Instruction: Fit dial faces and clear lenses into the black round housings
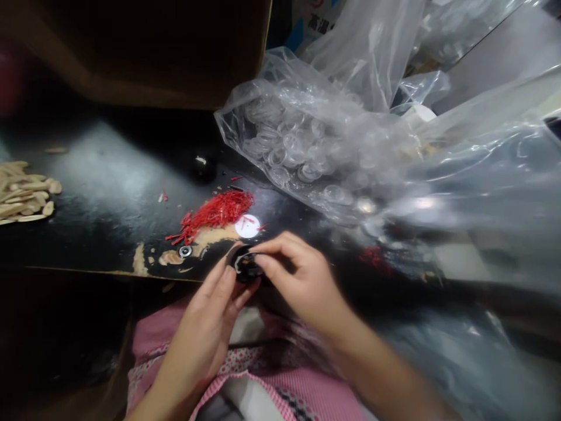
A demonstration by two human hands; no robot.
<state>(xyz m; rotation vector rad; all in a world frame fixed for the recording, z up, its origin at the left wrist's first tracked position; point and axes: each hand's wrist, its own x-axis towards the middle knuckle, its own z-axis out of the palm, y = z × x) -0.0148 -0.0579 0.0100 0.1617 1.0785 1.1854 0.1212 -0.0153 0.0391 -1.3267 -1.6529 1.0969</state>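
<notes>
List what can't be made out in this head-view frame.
- Small dark round part: mostly hidden by the fingers of the left hand and right hand; its details cannot be told.
- Clear pieces in the plastic bag: blurred by the wrinkled film, uncountable.
- Pale pieces: cut off by the left edge.
- Printed box: cut off by the top edge and partly hidden by the bag.
- Right side of the table: motion blur.

Worn black table point(109, 193) — red threads point(217, 211), tan slices point(26, 192), clear bag point(324, 146).
</notes>
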